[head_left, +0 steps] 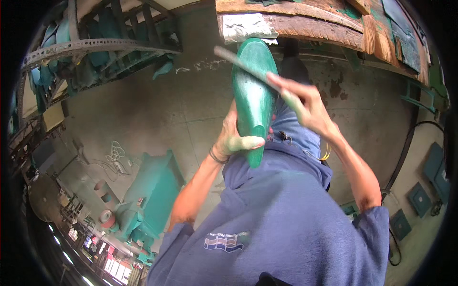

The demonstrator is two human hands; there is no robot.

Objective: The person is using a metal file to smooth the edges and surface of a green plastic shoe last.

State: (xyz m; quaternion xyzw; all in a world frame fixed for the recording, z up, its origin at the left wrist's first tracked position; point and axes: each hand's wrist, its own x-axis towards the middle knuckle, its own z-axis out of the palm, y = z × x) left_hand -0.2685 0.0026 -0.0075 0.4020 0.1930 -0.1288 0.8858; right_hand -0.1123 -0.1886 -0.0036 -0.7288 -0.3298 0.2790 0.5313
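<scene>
A glossy green shoe last (254, 97) points away from me, its broad end against or just below the silver-wrapped edge of the wooden bench. My left hand (234, 136) is closed round its narrower near end, thumb across the top. Closed on a long, thin file (238, 62), my right hand (307, 105) is at the last's right side. The file lies slantwise over the upper part of the last, its tip sticking out past the left edge. Whether it touches the surface all along, I cannot tell.
The worn wooden bench (310, 24) spans the top right, with silver foil-like wrapping (248, 27) on its corner. At upper left stands a metal rack (105, 45) holding green pieces. A green machine (152, 195) is at lower left, near a white cable (117, 155) on the floor.
</scene>
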